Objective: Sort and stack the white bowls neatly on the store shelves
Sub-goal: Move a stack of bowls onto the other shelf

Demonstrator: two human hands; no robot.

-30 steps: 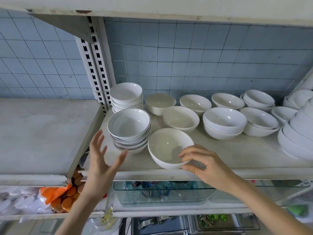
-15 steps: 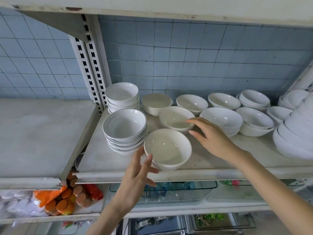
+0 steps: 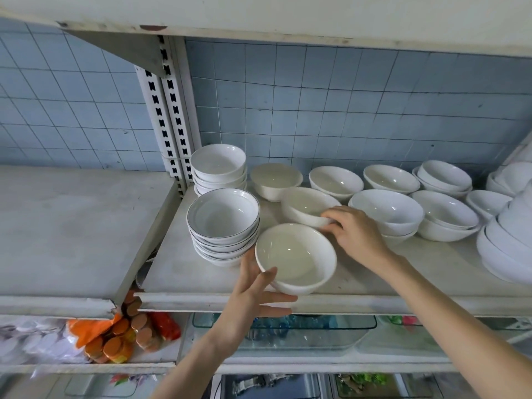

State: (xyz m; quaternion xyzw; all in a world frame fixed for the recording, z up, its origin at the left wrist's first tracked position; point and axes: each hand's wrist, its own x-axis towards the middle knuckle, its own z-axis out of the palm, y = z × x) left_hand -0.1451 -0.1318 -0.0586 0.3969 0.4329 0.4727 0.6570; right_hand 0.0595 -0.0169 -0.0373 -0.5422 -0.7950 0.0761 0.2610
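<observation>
Gathering two loose bowls for nesting, I judge. My left hand (image 3: 253, 295) pinches the front bowl (image 3: 296, 254) at its near-left rim, thumb on the lip, fingers spread under the wall. The bowl sits at the shelf (image 3: 178, 272) edge. My right hand (image 3: 357, 234) reaches in palm down, fingers curled over the near rim of the rear bowl (image 3: 305, 203), just beyond the left grip. Next move calls for lifting one, centring it over the other and lowering it gently.
</observation>
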